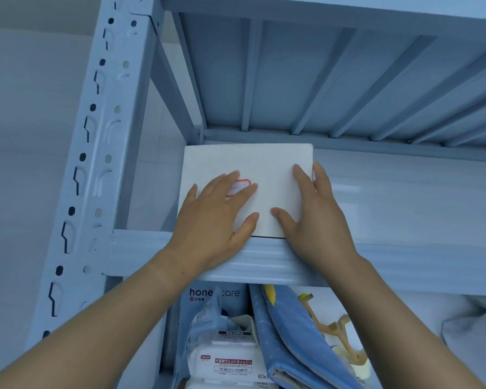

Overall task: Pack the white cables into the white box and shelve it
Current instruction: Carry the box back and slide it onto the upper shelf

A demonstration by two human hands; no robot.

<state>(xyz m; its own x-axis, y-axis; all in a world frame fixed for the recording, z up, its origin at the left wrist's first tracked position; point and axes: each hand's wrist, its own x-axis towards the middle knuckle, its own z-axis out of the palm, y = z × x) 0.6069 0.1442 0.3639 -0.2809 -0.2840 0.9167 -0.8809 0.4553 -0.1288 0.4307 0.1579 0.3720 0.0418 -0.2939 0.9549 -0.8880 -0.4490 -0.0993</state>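
The white box point(264, 164) stands closed at the left end of a shelf board point(376, 262), its near face toward me. A small red-edged label point(243, 183) sits on that face. My left hand point(213, 214) lies flat against the face, fingers spread, partly covering the label. My right hand point(314, 209) presses flat on the box's right part, fingers reaching its right edge. Neither hand wraps around the box. No white cables show.
A perforated metal upright point(87, 164) stands at the left. The ribbed underside of the shelf above point(348, 80) hangs overhead. On the shelf below are wet-wipe packs point(227, 357), a blue patterned cloth item point(286, 332) and a printed box point(213, 293).
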